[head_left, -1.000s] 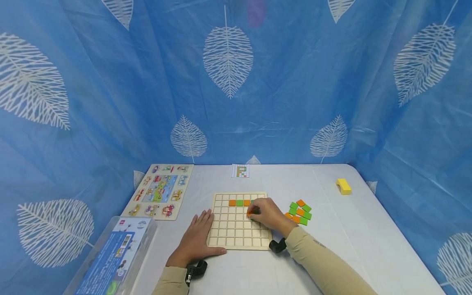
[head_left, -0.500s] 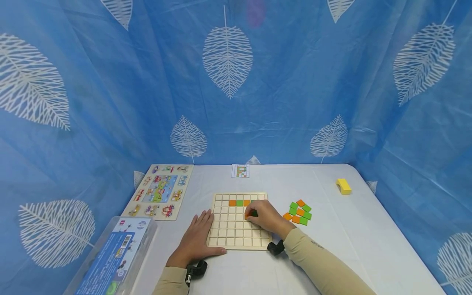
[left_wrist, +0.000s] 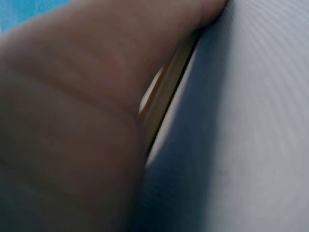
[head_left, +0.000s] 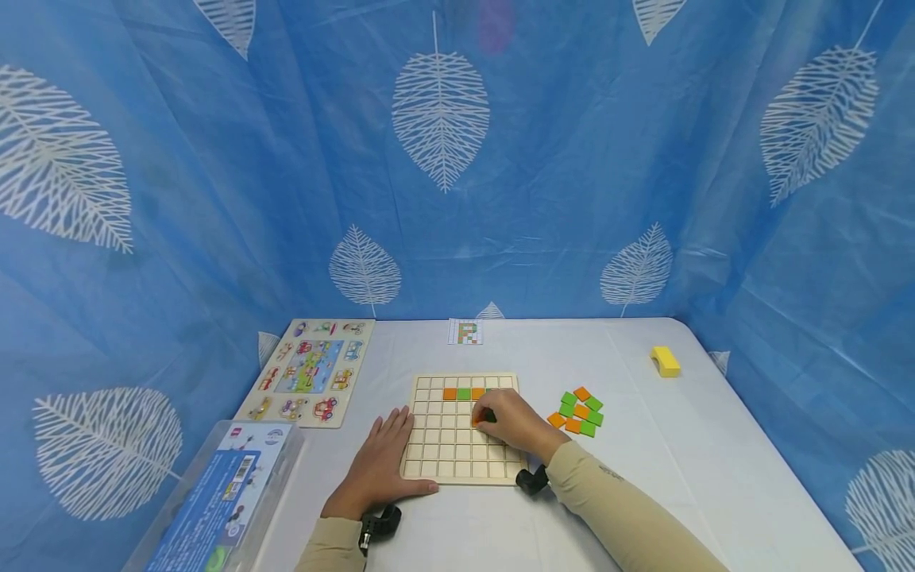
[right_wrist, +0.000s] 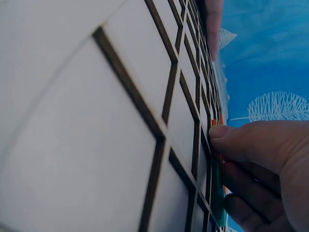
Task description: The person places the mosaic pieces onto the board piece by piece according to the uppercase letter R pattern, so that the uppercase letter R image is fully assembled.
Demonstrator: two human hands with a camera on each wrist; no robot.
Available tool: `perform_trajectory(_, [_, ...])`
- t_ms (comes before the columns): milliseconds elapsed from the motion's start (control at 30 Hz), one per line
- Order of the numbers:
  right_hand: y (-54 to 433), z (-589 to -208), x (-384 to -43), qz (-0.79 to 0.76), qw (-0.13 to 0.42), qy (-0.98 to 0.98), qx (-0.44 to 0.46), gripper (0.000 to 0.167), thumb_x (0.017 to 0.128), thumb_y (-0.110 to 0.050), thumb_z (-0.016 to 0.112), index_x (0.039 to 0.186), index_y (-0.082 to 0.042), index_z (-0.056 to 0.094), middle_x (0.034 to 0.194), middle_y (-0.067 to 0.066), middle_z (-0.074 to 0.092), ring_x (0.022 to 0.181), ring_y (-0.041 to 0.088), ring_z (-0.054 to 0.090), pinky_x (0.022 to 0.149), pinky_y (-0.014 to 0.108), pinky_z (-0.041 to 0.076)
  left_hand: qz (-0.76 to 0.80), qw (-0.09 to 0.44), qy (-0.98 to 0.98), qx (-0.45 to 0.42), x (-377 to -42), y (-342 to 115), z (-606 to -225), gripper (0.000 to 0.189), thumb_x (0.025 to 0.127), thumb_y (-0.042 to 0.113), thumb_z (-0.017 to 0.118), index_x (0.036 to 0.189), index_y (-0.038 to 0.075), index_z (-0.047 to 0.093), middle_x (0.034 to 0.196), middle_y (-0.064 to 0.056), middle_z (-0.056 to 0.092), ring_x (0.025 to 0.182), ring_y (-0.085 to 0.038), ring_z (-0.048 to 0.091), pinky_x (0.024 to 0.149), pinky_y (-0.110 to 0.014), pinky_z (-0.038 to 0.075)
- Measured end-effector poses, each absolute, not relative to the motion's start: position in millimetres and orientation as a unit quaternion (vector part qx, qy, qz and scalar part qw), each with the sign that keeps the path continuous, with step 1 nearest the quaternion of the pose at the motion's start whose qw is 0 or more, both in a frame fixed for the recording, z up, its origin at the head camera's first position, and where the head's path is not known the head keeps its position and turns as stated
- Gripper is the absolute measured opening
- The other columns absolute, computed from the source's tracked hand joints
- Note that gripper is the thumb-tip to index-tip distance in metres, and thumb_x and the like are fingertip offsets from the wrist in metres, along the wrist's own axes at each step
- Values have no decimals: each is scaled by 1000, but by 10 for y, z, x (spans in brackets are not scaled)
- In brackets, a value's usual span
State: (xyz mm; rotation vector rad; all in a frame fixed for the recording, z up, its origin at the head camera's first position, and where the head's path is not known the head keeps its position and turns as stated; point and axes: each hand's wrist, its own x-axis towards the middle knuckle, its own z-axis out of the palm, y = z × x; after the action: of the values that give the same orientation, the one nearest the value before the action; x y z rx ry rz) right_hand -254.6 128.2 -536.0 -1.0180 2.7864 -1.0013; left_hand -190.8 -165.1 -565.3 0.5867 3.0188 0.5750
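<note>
A wooden grid board (head_left: 439, 453) lies on the white table, with a row of orange and green tiles near its far edge. Over its right half, my right hand (head_left: 518, 425) pinches an orange tile (head_left: 475, 422) between thumb and fingers, low at the grid. The right wrist view has the orange tile (right_wrist: 214, 123) at the thumb tip and a green tile (right_wrist: 218, 193) below the fingers; whether that one is held, I cannot tell. My left hand (head_left: 382, 457) rests at the board's near left corner, fingers straight along the left side, thumb along the near edge.
Several loose orange and green tiles (head_left: 581, 411) lie right of the board. A small pattern card (head_left: 466, 331) is behind it. At left are a vehicle puzzle board (head_left: 309, 373) and a plastic case (head_left: 214, 492). A yellow arch block (head_left: 665, 361) stands far right.
My right hand has shifted slightly left and nearer to me over the grid, with the orange tile in its fingers. The left hand has stayed in place.
</note>
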Motion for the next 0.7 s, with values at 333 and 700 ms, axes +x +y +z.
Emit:
perform_trajectory(333, [1288,-5365,-2566,-327,3,881,-341,16,88,-5,87,93,-16,77,90,-8,69,83,9,63,74,27,57,186,1,964,192,-1910,-1651,-5659,137,69,89,70,162,-4,33,168,-18,30,156,-36,23,126,-55,15])
perform_trajectory(700, [1317,-5352,-2562,-342,-18,879,-333,18,89,-8,87,103,-12,77,99,-4,73,90,10,68,79,29,60,182,3,965,191,-1913,-1646,-5663,137,69,90,69,163,-4,32,169,-18,30,156,-36,23,126,-55,14])
